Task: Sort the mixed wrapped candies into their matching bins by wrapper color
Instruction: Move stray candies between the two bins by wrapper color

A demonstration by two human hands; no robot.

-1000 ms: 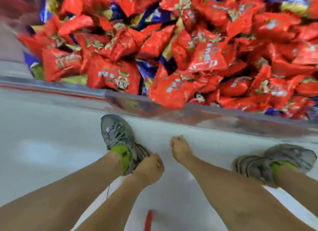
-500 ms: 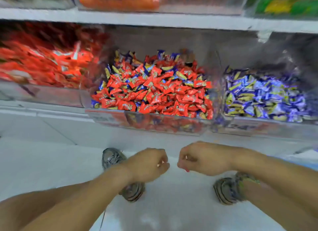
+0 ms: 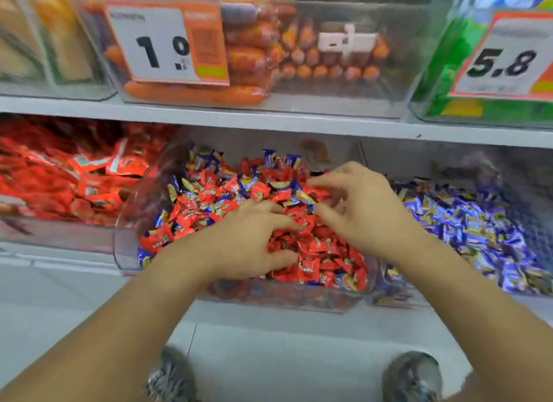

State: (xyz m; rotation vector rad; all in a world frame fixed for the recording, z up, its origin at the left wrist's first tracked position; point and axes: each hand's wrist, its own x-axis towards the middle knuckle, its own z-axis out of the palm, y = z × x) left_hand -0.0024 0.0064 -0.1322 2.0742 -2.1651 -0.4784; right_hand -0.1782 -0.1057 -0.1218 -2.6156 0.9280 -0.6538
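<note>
A clear middle bin [image 3: 124, 240] on the lower shelf holds mostly red wrapped candies [image 3: 320, 252] with several blue wrapped candies [image 3: 248, 182] mixed in. My left hand [image 3: 254, 240] lies on the red candies, fingers spread and holding nothing. My right hand [image 3: 359, 204] hovers over the pile further back with fingers bent and apart; it is blurred, and nothing shows in its grip. To the right, another bin holds blue and purple candies [image 3: 466, 222]. The bin on the left holds larger red packs [image 3: 59, 177].
The white shelf board [image 3: 269, 120] hangs just above the bins. On it stand clear tubs of orange sausages [image 3: 245, 57] and green packs [image 3: 443, 102], with price tags [image 3: 161, 45]. My shoes [image 3: 410, 374] stand on the pale floor below.
Both hands, fisted below the bin's front half a second ago, have risen into the middle bin and opened over the candies. The view has tilted upward to show the upper shelf.
</note>
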